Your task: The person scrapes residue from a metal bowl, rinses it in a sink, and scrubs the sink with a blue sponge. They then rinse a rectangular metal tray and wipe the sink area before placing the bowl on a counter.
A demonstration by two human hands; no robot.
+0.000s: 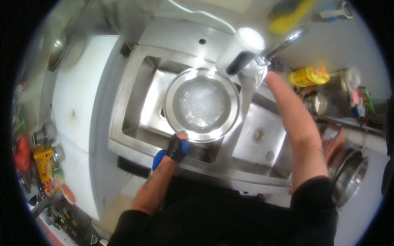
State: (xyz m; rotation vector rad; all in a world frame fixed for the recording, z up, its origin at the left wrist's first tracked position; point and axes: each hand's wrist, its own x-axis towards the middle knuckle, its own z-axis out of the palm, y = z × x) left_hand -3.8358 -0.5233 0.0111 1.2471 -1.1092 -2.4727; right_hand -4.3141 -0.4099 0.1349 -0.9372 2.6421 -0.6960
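A round steel basin (pixel 174 119) with bubbling water in it sits in the left bowl of a steel double sink (pixel 117 110). My left hand (pixel 178 148), in a dark covering, is closed on the basin's near rim, with bare fingertips showing on the edge. Something blue (pixel 158 159) shows beside that wrist; whether it is cloth or glove I cannot tell. My right arm reaches far forward to a white tap unit (pixel 246 43) with a chrome spout above it. Only the edge of my right hand (pixel 271 78) shows there; its fingers are hidden behind the tap.
The sink's right bowl (pixel 257 153) has a drain in its floor. A white counter or cabinet top (pixel 78 94) lies left of the sink. To the right stand a yellow container (pixel 305 77) and, lower, steel bowls (pixel 351 176). A white cable (pixel 205 14) runs to the tap unit.
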